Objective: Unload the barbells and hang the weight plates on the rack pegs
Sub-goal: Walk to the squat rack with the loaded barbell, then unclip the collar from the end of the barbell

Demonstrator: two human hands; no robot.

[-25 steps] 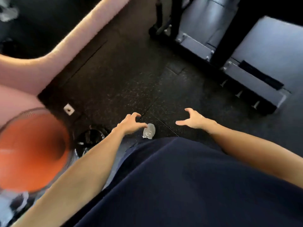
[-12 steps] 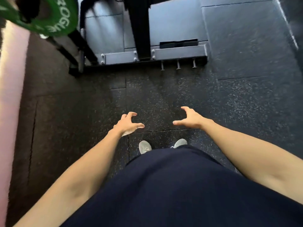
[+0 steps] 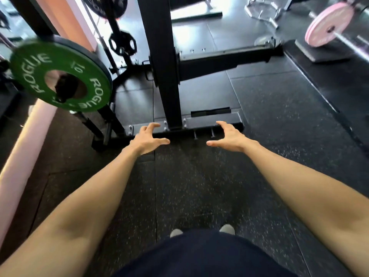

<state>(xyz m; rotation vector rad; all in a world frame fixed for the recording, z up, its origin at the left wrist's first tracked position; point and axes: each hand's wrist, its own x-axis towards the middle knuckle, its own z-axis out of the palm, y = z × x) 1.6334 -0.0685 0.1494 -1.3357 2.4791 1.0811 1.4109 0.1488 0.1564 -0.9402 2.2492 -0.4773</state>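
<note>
green plate (image 3: pixel 60 76) hangs stored on a peg left of the rack upright (image 3: pixel 161 62), while left hand (image 3: pixel 146 139) and right hand (image 3: pixel 228 137) hover below it, fingers spread, holding nothing, likely ready for another plate.

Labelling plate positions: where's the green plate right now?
In the head view, the green plate hangs at upper left on a rack peg, left of the black upright and above and left of the empty left hand.
</note>
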